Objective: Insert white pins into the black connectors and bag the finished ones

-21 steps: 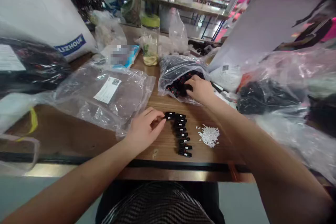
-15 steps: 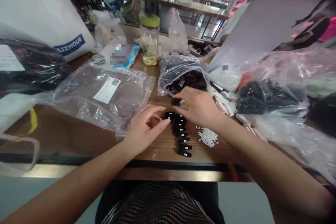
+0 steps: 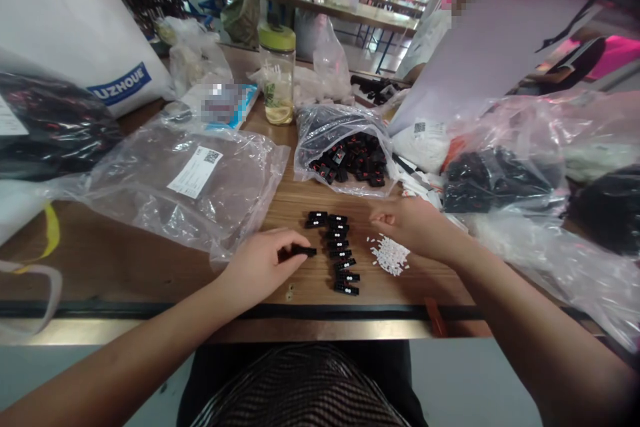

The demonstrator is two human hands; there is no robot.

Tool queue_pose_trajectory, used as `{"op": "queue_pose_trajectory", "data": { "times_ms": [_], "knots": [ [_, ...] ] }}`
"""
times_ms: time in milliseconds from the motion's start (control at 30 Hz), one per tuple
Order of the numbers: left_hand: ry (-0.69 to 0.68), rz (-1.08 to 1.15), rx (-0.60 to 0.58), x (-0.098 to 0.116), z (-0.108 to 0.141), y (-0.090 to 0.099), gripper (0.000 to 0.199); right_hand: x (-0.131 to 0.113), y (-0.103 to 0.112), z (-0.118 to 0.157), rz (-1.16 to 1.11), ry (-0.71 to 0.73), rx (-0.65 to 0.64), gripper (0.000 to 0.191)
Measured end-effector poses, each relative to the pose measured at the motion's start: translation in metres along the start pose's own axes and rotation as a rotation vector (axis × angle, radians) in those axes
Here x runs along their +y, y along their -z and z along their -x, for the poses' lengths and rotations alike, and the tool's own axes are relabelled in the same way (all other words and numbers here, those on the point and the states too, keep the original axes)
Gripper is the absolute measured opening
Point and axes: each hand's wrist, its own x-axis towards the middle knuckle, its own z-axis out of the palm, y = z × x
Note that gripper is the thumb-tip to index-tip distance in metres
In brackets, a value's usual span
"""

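My left hand point(image 3: 265, 265) pinches a small black plastic connector point(image 3: 307, 251) between thumb and fingers, low over the wooden table. To its right runs a column of several black connectors point(image 3: 340, 245), most showing a pair of white dots. Two more connectors point(image 3: 316, 219) lie at the upper left of that column. My right hand point(image 3: 407, 223) is closed, fingertips together, just above a heap of small white pins point(image 3: 391, 255); whether it holds one is too small to make out. Beyond the column, an open clear bag point(image 3: 350, 157) contains many black connectors with red bits.
A flattened clear bag point(image 3: 240, 180) with a label covers the left of the table. A lidded bottle point(image 3: 277, 80) stands at the back. Bags of black parts point(image 3: 505, 180) crowd the right. The table's front edge point(image 3: 310, 330) runs close to my lap.
My right hand has gone from the open bag's mouth rightward and down to the white pins. My left hand has drawn back toward me and now holds a connector.
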Motion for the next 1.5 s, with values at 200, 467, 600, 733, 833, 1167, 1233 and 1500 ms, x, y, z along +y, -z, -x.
{"op": "queue_pose_trajectory", "data": {
  "times_ms": [200,467,600,733,833,1167,1233,1500],
  "knots": [
    [0.016,-0.117,-0.023,0.007,-0.001,-0.002,0.011,0.018,-0.026,0.011,-0.092,-0.024,-0.075,0.022],
    [-0.050,-0.089,-0.018,0.002,-0.001,-0.004,0.010,0.007,-0.035,0.006,-0.088,-0.083,-0.048,0.023],
    [-0.057,-0.077,-0.017,0.002,0.001,-0.003,0.012,0.006,-0.036,0.009,-0.064,-0.129,-0.040,0.022],
    [-0.047,-0.087,-0.026,0.001,0.002,-0.003,0.014,0.004,-0.039,0.013,0.013,-0.116,0.005,0.024],
    [-0.047,-0.092,-0.030,0.002,0.001,-0.004,0.013,0.002,-0.040,0.013,-0.058,-0.153,0.008,0.021],
    [0.010,-0.107,-0.003,0.004,0.001,-0.006,0.009,-0.066,-0.032,0.002,-0.418,0.271,0.120,0.010],
    [0.004,-0.104,0.002,0.004,0.001,-0.006,0.008,-0.074,-0.037,-0.003,-0.395,0.313,0.093,0.010],
    [0.000,-0.135,0.002,0.007,0.001,-0.005,0.006,-0.077,-0.046,-0.010,-0.330,0.314,0.053,0.009]
  ]
}}
